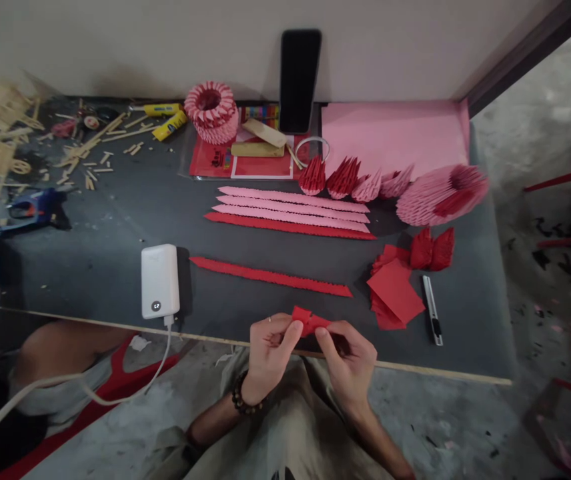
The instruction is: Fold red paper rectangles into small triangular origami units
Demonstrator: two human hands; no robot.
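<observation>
Both my hands pinch one small folded red paper piece [308, 320] just above the table's near edge. My left hand [271, 345], with a bead bracelet at the wrist, grips its left end with closed fingers. My right hand [346, 355] grips its right end, fingers closed too. A long chain of red folded pieces [270, 276] lies just beyond my hands. To the right sits a stack of red paper squares [394, 293] with a utility knife [432, 309] beside it.
Pink and red folded strips [293, 212] lie mid-table, small folded bundles [345, 179] and a pink fan-shaped model [440, 193] behind. A white power bank [159, 281] with cable sits left. A black phone [299, 79] leans on the wall. Glue gun [30, 210], wooden sticks far left.
</observation>
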